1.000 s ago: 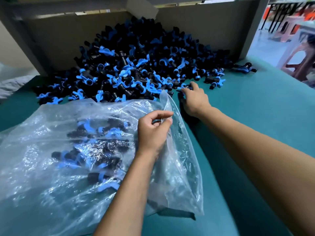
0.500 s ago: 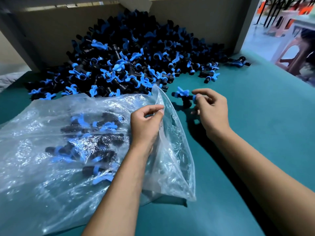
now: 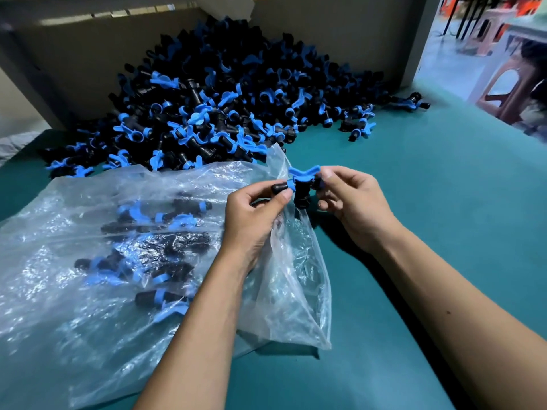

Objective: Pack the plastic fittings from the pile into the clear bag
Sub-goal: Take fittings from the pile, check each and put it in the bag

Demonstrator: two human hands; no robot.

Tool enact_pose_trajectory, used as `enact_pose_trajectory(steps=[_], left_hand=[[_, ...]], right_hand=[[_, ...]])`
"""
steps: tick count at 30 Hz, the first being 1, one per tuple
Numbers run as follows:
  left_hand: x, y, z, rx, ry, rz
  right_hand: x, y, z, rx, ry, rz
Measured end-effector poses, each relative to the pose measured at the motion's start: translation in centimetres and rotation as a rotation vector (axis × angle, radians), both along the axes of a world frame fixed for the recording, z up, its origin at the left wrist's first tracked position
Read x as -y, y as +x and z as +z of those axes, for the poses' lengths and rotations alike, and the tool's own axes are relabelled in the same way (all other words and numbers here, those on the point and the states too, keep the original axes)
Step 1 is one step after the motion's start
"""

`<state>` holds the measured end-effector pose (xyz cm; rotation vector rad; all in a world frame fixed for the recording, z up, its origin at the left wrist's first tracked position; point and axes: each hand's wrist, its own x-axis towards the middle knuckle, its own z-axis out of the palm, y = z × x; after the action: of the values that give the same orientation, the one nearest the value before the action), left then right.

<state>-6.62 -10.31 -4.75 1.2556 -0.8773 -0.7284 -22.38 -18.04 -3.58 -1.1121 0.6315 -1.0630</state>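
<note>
At the far left, a large crumpled clear plastic bag [image 3: 88,261] lies flat on the teal-green table [image 3: 444,232], with a number of black and blue plastic fittings [image 3: 165,247] showing through its film. Behind it, a big pile of black plastic fittings with blue wing-shaped handles [image 3: 225,93] is heaped against the brown cardboard walls [image 3: 83,54] at the back of the table, its front edge just beside the bag's far rim. Toward the middle, the left hand [image 3: 251,220] rests over the bag's open right edge, fingers curled, pinching the bag film together with the black left end of a single black fitting with a blue winged handle [image 3: 302,187]. That fitting is held in the air just above the bag's mouth, between both hands, its blue wings pointing up and a short black stub pointing down. The right hand [image 3: 355,202] pinches the fitting's right end with thumb and fingertips, so both hands are clamped on the same piece and nearly touch each other. Further right, a few stray black and blue fittings [image 3: 411,103] lie apart from the pile on the table. At the far right edge, beyond the table, brown plastic stools [image 3: 515,84] stand on a pale floor.
</note>
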Motion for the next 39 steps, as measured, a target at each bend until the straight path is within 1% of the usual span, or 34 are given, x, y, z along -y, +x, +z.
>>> enact_pose_trajectory(steps=[3,9,15,19,21,22,24,27,29,31,34,36,37,39], left_hand=[[0.0,0.0,0.1,-0.035,-0.001,-0.007],[-0.4,-0.3,0.4,-0.048,-0.039,-0.077],[-0.4,-0.4,0.4,-0.052,-0.035,-0.077],[-0.2,0.1,0.2,-0.119,-0.003,0.026],[-0.1,0.4,0.1,-0.136,0.010,0.046],[-0.2,0.4,0.2,-0.139,0.009,0.042],[-0.3,0.3,0.2,-0.126,0.002,0.008],[-0.4,0.1,0.2,-0.011,-0.005,-0.073],[-0.5,0.1,0.3,0.003,0.002,-0.081],[-0.5,0.1,0.4,-0.028,0.005,-0.071],[-0.5,0.2,0.5,-0.109,0.009,-0.002],[-0.4,0.2,0.5,-0.112,0.005,0.026],[-0.4,0.1,0.4,-0.107,0.000,0.038],[-0.3,-0.2,0.4,-0.125,-0.017,0.084]], right_hand=[[-0.3,0.0,-0.1,-0.108,-0.113,-0.017],[-0.4,-0.4,0.2,-0.092,-0.108,-0.013],[-0.4,-0.4,0.0,-0.078,-0.099,0.020],[0.3,-0.5,-0.4,0.009,-0.013,-0.157],[0.7,-0.8,-0.5,0.058,0.037,-0.192],[0.7,-0.8,-0.6,0.063,0.038,-0.186],[0.7,-0.6,-0.8,0.006,-0.026,-0.138],[0.1,-0.3,-0.9,-0.104,-0.154,-0.007],[0.1,-0.3,-0.9,-0.119,-0.160,0.003],[0.1,-0.3,-0.9,-0.113,-0.155,-0.044],[0.4,-0.3,-0.8,-0.052,-0.107,-0.233],[0.4,-0.4,-0.8,-0.014,-0.077,-0.318],[0.4,-0.3,-0.8,-0.042,-0.104,-0.344],[0.0,0.0,-1.0,-0.197,-0.239,-0.396]])
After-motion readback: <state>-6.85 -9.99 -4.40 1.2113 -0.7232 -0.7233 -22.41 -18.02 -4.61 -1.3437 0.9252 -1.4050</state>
